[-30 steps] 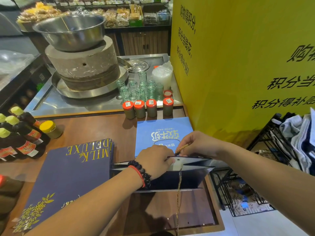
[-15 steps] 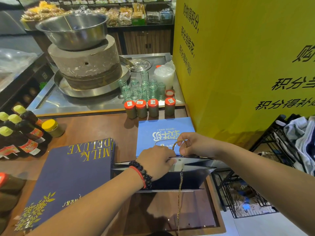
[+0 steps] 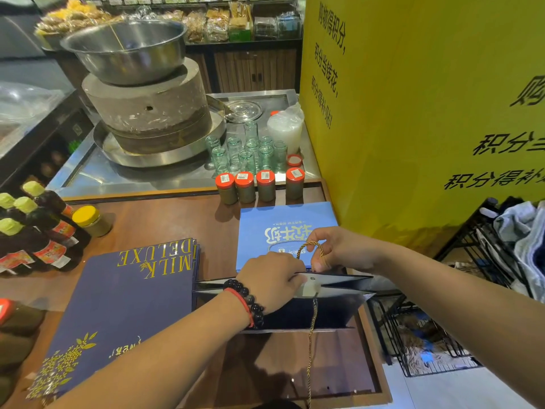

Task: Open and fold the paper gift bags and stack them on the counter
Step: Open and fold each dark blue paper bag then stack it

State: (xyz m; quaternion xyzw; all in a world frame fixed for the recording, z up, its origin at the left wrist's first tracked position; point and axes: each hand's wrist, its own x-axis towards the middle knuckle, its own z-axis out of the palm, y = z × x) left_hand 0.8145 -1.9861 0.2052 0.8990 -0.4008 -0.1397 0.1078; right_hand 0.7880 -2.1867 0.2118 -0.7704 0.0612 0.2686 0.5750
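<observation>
A dark navy paper gift bag (image 3: 333, 311) stands opened on the wooden counter (image 3: 165, 228), its mouth facing up. My left hand (image 3: 271, 278), with bead bracelets on the wrist, grips the bag's top rim from above. My right hand (image 3: 339, 249) pinches the bag's gold cord handle (image 3: 308, 249), which forms a small loop above the rim. A second gold cord (image 3: 310, 349) hangs down the near side. A stack of flat navy "MILK DELUXE" bags (image 3: 124, 305) lies to the left. A flat light-blue bag (image 3: 274, 225) lies behind the open one.
Several orange-lidded jars (image 3: 259, 187) line the counter's back edge, with empty glass jars (image 3: 250, 154) behind. A stone mill with a steel bowl (image 3: 126, 48) sits at the back left. Dark bottles (image 3: 32, 231) stand at left. A yellow board (image 3: 427, 113) rises on the right above a wire rack (image 3: 436, 329).
My right hand has drawn the gold cord into a raised loop above the bag's rim. My left hand keeps its hold on the rim. The bag stays in place.
</observation>
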